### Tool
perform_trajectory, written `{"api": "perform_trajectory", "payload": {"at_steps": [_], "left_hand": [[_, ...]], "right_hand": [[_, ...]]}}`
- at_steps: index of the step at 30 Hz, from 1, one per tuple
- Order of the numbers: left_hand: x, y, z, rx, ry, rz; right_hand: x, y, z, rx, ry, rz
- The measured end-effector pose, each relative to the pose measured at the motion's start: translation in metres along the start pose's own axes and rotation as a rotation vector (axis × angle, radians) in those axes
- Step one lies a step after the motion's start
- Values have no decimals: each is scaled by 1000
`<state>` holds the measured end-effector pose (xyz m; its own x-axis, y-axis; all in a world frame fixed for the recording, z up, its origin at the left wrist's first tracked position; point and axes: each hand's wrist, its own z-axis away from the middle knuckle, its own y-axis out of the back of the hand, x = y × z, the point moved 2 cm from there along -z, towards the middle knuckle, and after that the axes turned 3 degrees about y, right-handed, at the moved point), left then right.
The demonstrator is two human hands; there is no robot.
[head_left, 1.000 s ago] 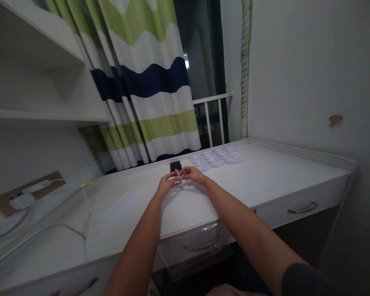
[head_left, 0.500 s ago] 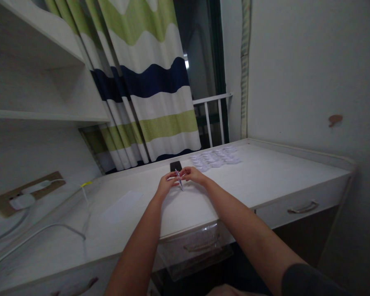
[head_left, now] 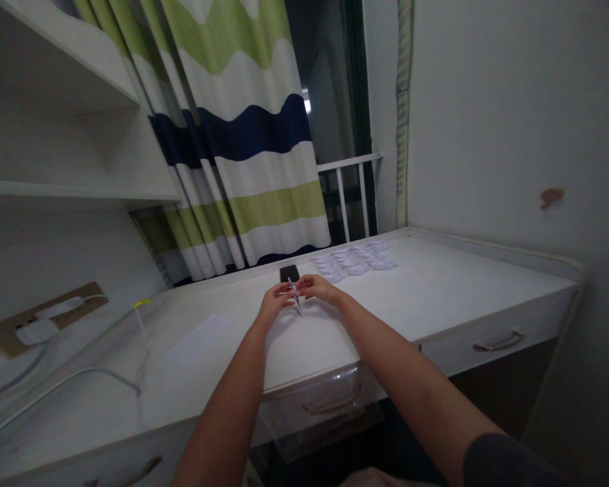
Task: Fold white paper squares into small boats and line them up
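A narrow piece of folded paper (head_left: 296,299), whitish with a bluish-purple edge, stands tilted and almost edge-on between my hands, above the white desk (head_left: 304,358). The fingers of my left hand (head_left: 275,299) close on its left side. My right hand (head_left: 317,288) pinches it from the right, with fingers bent and the tips meeting near its upper half. Its exact folds are too small to make out. Just behind my fingers lies a black phone-like slab (head_left: 289,272), its near end partly hidden. Several white folded paper pieces (head_left: 355,260) lie in rows behind my right hand.
A flat white paper sheet (head_left: 203,336) lies to the left. A white cable (head_left: 81,373) bends over the desk's left part, near a wall socket with plugs (head_left: 38,329). Shelves (head_left: 76,189) overhang the left side; a striped curtain (head_left: 264,169) hangs behind.
The lower end of the folded paper has swung slightly toward the right and down. Both hands stay nearly in place, with only small finger movements.
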<state>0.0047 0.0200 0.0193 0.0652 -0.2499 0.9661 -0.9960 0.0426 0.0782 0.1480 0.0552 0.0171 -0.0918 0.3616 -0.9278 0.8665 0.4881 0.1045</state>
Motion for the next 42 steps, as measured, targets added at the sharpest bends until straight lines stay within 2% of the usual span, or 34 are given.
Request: {"api": "perform_trajectory", "payload": {"at_steps": [20,33,42], "left_hand": [[-6,-1,-2,-114,33,227],[-7,-2,-3,-130,69,217],[-5,-3,-1,-146,73,302]], "right_hand": [[4,-4,2,-140,-112,-286],[-1,-8,4,-141,-132,-349],[-5,-9,6,-143,-132,-410]]}}
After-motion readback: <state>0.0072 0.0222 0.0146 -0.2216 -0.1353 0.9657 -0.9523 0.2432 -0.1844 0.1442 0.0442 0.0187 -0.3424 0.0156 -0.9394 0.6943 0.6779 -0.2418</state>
